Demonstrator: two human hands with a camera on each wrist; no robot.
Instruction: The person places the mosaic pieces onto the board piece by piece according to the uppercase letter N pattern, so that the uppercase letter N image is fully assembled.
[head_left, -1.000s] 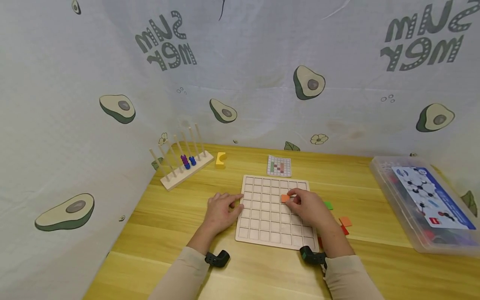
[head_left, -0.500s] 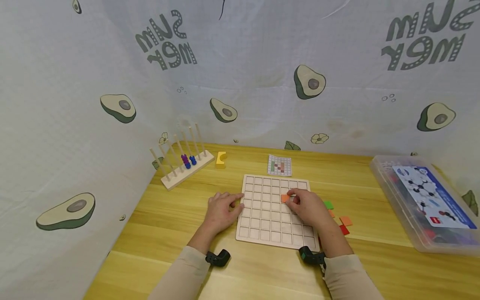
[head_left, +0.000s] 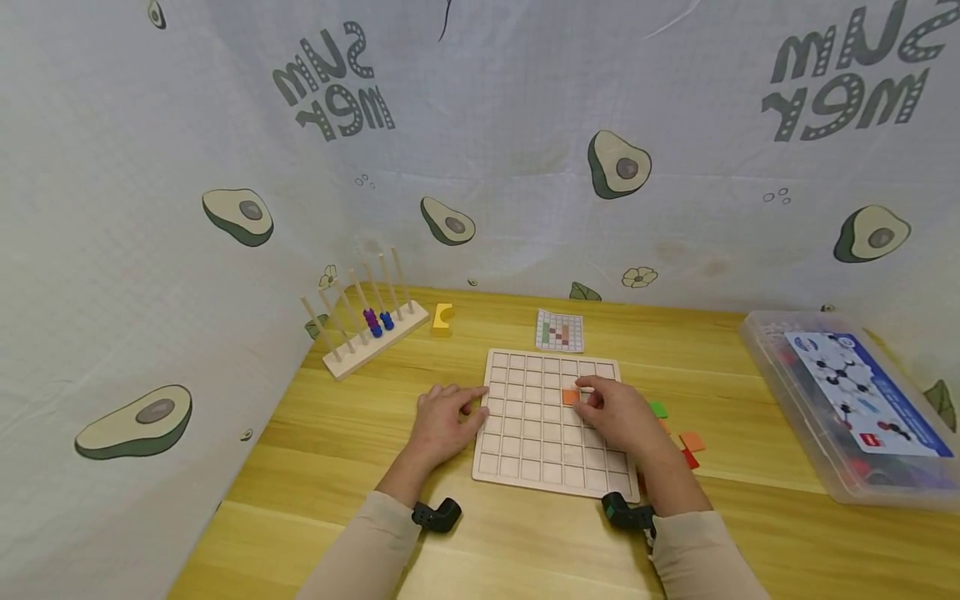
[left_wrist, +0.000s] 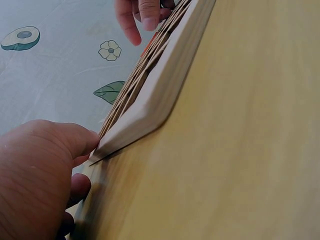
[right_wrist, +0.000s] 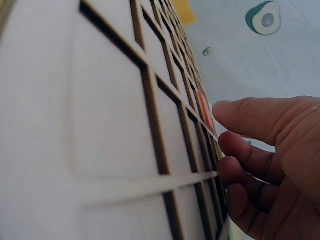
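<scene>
We see one orange tile [head_left: 571, 397] in a cell of the grid board [head_left: 529, 425]; loose tiles [head_left: 692, 442] lie unplaced on the surface [head_left: 517, 542]. The right hand [head_left: 619, 414], its grip narrow, seemingly empty, adjoins it; the left hand [head_left: 446, 423] loosely touches the board's edge.

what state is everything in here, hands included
grid board, flat on the table
orange tile, lying in a grid board cell
left hand, touching the grid board's left edge
right hand, beside the orange tile, fingers curved, contact unclear
loose tiles, scattered, some partly hidden
picture card, face up
peg rack, upright, partly loaded with beads
yellow block, notch facing right
plastic case, closed
</scene>
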